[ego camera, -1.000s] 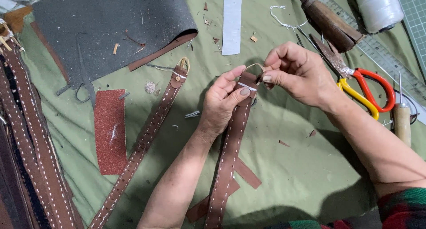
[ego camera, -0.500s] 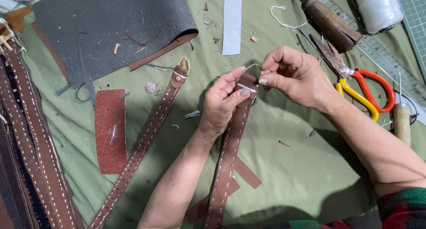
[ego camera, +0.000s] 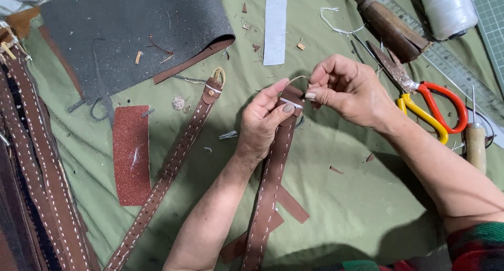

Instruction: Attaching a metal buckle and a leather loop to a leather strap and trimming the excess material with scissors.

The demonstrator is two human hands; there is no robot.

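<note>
At the far left lie several brown straps (ego camera: 37, 160) already sewn, with white stitch lines running their length. Beside them a dark grey sheet (ego camera: 131, 34) of rough, felt-like material curls up at its edge, and a rust-red sandpaper rectangle (ego camera: 131, 155) lies flat and gritty on the green cloth (ego camera: 357, 208) covering the desk. A finished strap (ego camera: 173, 166), stitched along both edges and fitted with a brass ring at its tip, lies apart from the hands.

The left hand (ego camera: 262, 124) is closed on the upper end of the brown leather strap (ego camera: 270, 187), thumb pressing the folded tip. The right hand (ego camera: 349, 90) pinches a small metal ring (ego camera: 296, 81) at that tip, fingers curled tight. This strap is stitched along its length, but, judging by the grip, the ring end looks unfinished. Loose leather offcuts (ego camera: 291, 202) lie beneath it.

To the right rest a wooden-handled tool (ego camera: 388, 24), scissors with red and yellow handles (ego camera: 430, 105), a spool of white thread (ego camera: 446, 8) and a steel ruler (ego camera: 457, 66).
</note>
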